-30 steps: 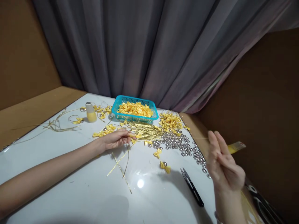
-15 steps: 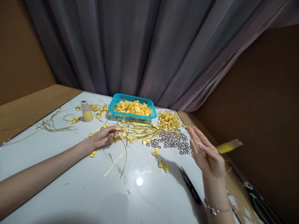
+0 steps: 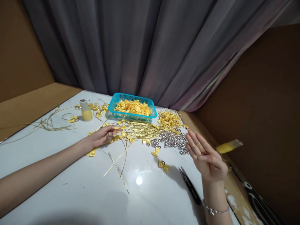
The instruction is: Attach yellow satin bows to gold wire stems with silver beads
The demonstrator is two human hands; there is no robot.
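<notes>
My left hand (image 3: pixel 103 136) is closed in a pinch on a yellow ribbon bow (image 3: pixel 120 127), among several more bows on the white table. My right hand (image 3: pixel 207 157) is raised over the table's right side, palm showing and fingers stretched out. A thin pale line crosses its fingers; I cannot tell what it is. Close to its fingertips lies a heap of small silver beads (image 3: pixel 172 139). Black thread snips (image 3: pixel 190 185) rest on the table below and left of that hand. Two loose bows, one being a bow with a silver bead (image 3: pixel 163 166), lie between the hands.
A blue basket (image 3: pixel 112 110) full of yellow bows stands at the back, with gold cords (image 3: pixel 142 129) before it. Right of it is a pile of bows (image 3: pixel 169 119). A yellow-and-white bottle (image 3: pixel 86 111) stands left; scissors (image 3: pixel 257 200) lie at far right.
My right hand has turned and its fingers have straightened, and the thin line by its thumb is less visible. My left hand keeps its pinch, and the whole view has shifted slightly.
</notes>
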